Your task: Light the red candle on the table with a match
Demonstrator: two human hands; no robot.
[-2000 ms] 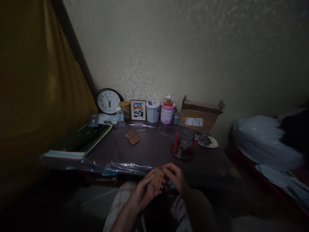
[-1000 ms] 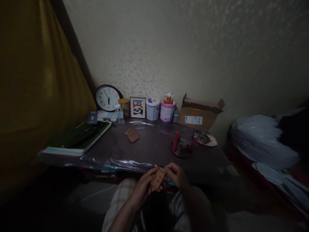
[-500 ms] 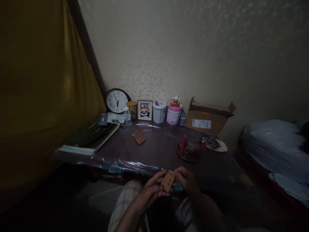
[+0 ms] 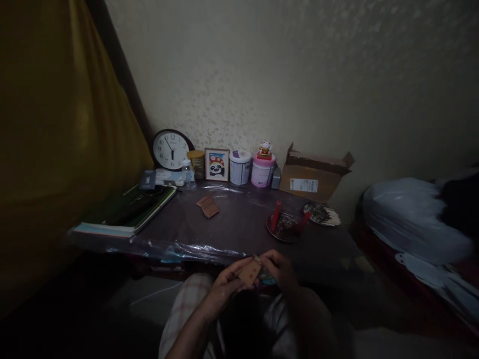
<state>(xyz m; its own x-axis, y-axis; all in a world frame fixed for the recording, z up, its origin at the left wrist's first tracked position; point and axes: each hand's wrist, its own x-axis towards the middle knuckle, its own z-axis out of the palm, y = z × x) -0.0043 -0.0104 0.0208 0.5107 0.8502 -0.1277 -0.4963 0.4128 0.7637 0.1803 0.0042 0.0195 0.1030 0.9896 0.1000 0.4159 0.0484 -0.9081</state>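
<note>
A small brown cardboard matchbox [image 4: 250,273] with reddish marks is held just in front of the table's near edge. My left hand [image 4: 228,281] wraps round it from the left, fingers closed along its side. At its upper right end, where a paler part shows, the fingertips of my right hand [image 4: 279,269] are pinched; the rest of that hand is in shadow. On the table past my hands lies a piece of folded brown card [image 4: 208,207]. To the right, a dark plate [image 4: 285,238] holds two red candles [image 4: 276,216], one upright, the other leaning.
A second plate [image 4: 313,213] carries pale sticks resembling matches. Along the wall stand a clock [image 4: 172,149], a framed panda picture [image 4: 217,172], a white tub [image 4: 240,169], a pink tub [image 4: 262,173] with a cat figurine, and a carton [image 4: 310,180]. Books [image 4: 127,214] lie left.
The view has shifted slightly, so everything sits a little further left and higher. Both hands stay on the matchbox, which is now tilted more to the side.
</note>
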